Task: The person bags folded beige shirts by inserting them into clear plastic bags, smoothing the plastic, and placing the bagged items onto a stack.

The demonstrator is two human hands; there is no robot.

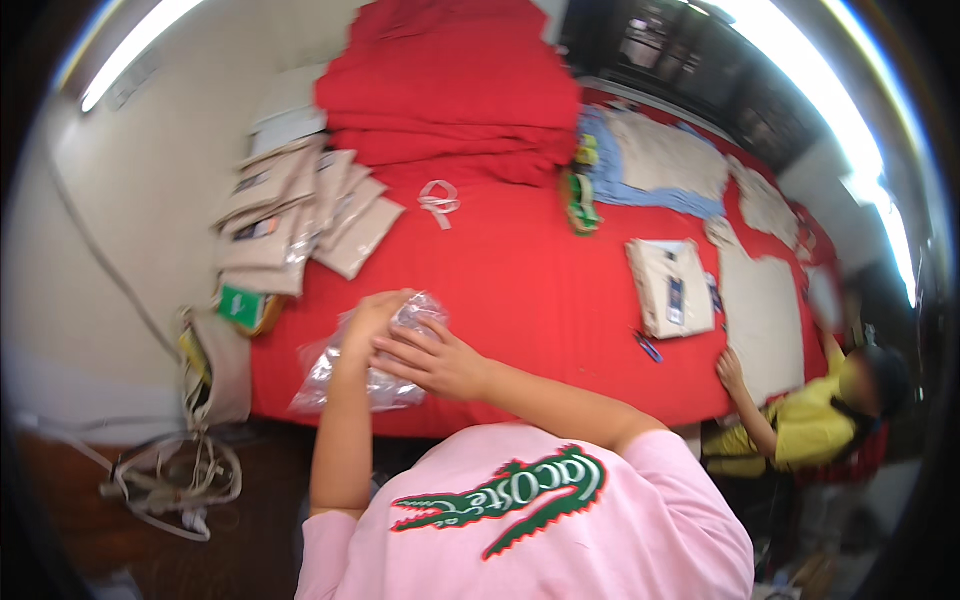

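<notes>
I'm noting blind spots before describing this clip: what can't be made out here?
All in the head view:
- Left hand's fingertips and grip: hidden by the right hand and crumpled plastic.
- Whether the clear plastic bag holds anything: covered by both hands, with creases and glare.
- Top of the red cloth pile: cut off by the upper edge.
- Fine print on the beige packets: too small and blurred.

At the near edge of the tabletop [550, 320], the crumpled bag [320, 380] is thin, clear plastic with glossy creases. The tabletop's surface is red cloth, matt and mostly smooth. Towards the far edge, the heaped fabric [450, 90] is matt red cloth, rumpled into folds. By the left edge, packets [265, 245] show glossy clear plastic over beige cloth.
</notes>
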